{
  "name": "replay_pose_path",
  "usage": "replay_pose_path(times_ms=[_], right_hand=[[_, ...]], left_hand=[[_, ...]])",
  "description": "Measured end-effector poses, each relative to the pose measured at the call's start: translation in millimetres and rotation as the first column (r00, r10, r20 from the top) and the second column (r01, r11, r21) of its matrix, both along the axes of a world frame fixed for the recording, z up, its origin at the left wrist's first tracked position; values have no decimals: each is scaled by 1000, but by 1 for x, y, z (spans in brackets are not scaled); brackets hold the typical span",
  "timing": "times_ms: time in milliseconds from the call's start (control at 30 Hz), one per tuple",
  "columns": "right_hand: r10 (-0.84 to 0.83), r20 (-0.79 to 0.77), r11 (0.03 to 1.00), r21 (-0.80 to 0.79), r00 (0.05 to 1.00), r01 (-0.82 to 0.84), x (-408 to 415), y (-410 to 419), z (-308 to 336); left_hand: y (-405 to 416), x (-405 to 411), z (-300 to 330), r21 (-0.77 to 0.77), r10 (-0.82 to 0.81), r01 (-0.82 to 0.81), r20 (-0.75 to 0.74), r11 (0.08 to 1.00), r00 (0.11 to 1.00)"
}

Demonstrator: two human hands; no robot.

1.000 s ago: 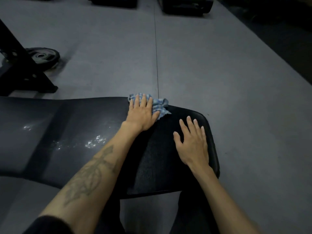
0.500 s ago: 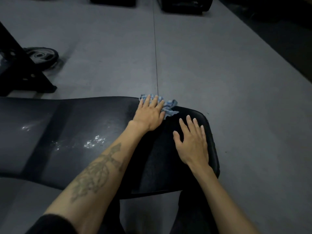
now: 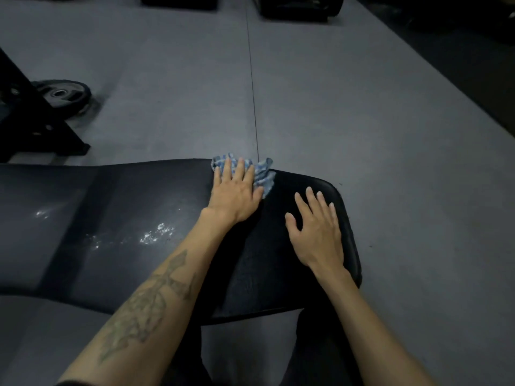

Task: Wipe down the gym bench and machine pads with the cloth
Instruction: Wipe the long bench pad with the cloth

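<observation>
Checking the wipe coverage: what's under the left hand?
A blue checked cloth lies under the left hand, on the black bench pad. The covered part of the cloth is hidden.

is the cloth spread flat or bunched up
Bunched up. The blue cloth shows crumpled folds around the straight fingers of the left hand, which presses it onto the bench pad at its far edge.

no readable text, labels or numbers

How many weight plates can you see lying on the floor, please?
1: a weight plate lies on the floor at far left, beside the black frame. Others may be hidden.
</observation>
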State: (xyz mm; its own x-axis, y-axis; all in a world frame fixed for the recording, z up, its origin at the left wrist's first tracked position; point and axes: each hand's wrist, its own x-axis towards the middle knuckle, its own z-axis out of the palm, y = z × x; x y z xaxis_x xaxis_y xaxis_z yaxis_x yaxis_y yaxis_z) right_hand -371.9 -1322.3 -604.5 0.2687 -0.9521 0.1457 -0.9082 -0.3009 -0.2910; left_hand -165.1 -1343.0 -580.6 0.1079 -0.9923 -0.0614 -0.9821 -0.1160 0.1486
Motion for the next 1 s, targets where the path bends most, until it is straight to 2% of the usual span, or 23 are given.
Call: replay_pose_path(times_ms=[167,233,300,367,533,700,800,900,933,1000], right_hand=[[-4,-8,1000,-7,1000,4,0,0,0],[-8,0,1000,-10,1000,8,-1,0,-1],[-7,9,1000,-7,1000,7,0,0,-1],[-9,16,1000,-3,1000,9,0,1,0],[-6,35,1000,0,999,6,-1,0,-1],[-2,63,1000,16,998,1,-1,1,2],[3,60,1000,16,998,-4,-1,2,3],[-3,85,1000,19,996,2,-1,4,5],[-4,90,1000,20,996,2,-1,4,5],[-3,86,1000,20,996,2,0,3,4]], left_hand=[[34,-7,-6,-45,-279,279,8,959,960],[35,-4,-6,-45,-216,217,18,975,976],[32,-10,-1,-20,-53,53,23,998,998],[34,-25,2,-13,26,-26,12,1000,1000],[84,-31,-11,-71,-223,225,37,972,974],[107,-20,-12,-78,-43,45,25,996,999],[125,-35,-15,-119,-168,168,6,979,986],[147,-29,-20,-135,-322,330,75,934,944],[150,-26,-21,-145,-311,321,87,936,946],[150,-27,-21,-168,-191,202,79,965,978]])
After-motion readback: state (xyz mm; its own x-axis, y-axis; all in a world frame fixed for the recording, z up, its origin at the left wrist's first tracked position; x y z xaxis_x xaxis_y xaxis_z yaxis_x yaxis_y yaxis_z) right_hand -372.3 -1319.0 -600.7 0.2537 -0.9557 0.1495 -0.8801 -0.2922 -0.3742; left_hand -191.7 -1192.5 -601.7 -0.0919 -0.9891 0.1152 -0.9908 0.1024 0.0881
